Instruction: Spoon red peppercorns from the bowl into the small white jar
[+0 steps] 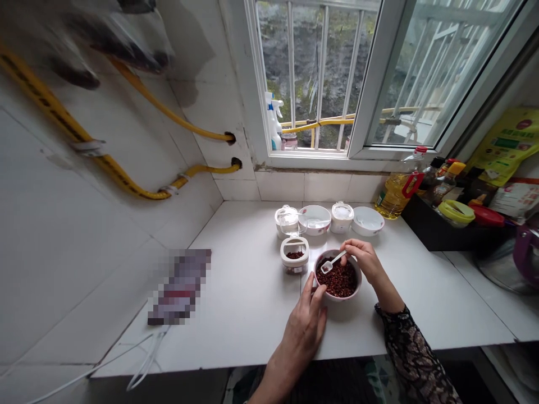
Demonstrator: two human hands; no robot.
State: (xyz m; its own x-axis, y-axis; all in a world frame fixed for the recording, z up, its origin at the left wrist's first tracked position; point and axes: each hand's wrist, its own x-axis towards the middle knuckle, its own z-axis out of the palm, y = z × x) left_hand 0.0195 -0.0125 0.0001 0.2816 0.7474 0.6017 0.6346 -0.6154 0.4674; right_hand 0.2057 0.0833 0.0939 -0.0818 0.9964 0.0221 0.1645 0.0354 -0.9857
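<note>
A bowl [342,280] filled with dark red-brown bits stands on the white counter near its front edge. My left hand [305,320] holds the bowl's left side, with its fingers at the rim. My right hand [362,259] pinches the handle of a small white spoon [327,267] above the bowl's contents; a little material shows in the spoon. Just left of the bowl sits an open clear jar [295,255] with a pale rim and similar dark bits inside.
Behind stand two white lidded jars [287,221] [342,217] and two white bowls [315,219] [368,221]. An oil bottle [392,193] and a black box [425,230] of condiments are at right. A blurred object [181,287] with a cable [149,356] lies at left.
</note>
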